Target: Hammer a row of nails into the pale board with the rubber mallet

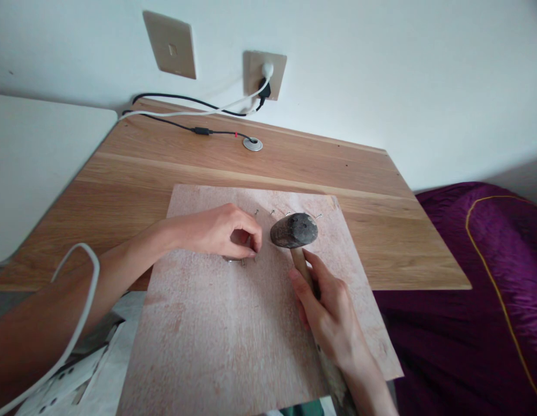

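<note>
My right hand (pixel 333 306) grips the wooden handle of a hammer (pixel 294 230). Its dark, worn head hangs over the upper part of a pale plywood board (pixel 207 323). Left of the head, my left hand (pixel 233 231) pinches a small nail (pixel 255 257) between thumb and fingertips, low against the board. Another nail (pixel 244 262) is beside it, partly behind the hand. Farther up the board a row of several nails (pixel 272 212) sticks out, some of them leaning. The hammer head hides part of that row.
The board lies on a wooden desk (pixel 381 231) and overhangs its front edge. Black and white cables run from a wall socket (pixel 277 75) across the desk's back. A white cable (pixel 88 312) loops over my left forearm. Purple fabric (pixel 445 335) is at the right, a white panel (pixel 43 173) at the left.
</note>
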Tool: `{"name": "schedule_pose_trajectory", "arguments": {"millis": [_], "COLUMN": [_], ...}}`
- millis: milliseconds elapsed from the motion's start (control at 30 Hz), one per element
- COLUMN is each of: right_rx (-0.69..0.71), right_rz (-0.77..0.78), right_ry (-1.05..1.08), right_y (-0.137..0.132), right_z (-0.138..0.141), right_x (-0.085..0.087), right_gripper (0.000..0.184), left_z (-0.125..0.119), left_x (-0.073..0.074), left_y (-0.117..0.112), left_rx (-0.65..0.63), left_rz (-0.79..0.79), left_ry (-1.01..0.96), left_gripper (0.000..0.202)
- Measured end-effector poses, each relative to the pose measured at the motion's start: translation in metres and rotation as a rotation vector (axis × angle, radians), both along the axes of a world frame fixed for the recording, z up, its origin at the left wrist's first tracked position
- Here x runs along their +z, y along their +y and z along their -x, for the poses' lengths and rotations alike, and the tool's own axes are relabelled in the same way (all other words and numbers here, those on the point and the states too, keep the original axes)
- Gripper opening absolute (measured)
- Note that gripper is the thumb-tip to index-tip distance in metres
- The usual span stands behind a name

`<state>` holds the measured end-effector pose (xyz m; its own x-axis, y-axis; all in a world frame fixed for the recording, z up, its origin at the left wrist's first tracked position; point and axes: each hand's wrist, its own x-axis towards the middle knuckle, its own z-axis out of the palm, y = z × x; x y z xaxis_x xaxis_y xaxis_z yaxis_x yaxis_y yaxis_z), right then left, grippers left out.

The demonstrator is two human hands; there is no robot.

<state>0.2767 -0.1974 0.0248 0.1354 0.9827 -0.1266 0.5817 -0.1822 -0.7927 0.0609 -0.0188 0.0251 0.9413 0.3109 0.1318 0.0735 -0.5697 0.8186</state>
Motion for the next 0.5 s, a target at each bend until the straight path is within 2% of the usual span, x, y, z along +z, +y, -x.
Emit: {"name": "schedule_pose_trajectory", "arguments": {"millis": [367, 500], "right_rx": [0.015, -0.006], "right_rz": [-0.006, -0.031], "right_ry": [0.004, -0.002], "right_y": [-0.0004, -0.0003], "right_z": [-0.0003, 0.0001], "right_x": [0.0017, -0.0013], "right_gripper": [0.039, 0.040], "left_z": [-0.0060, -0.0053], "left_x": [0.0008, -0.0025], "left_y": [-0.0073, -0.0076], "left_rx": [-0.023, -0.029], "left_rz": [0.041, 0.010], "left_ry": [-0.049, -0.051], "left_gripper": [0.009, 0.008]}}
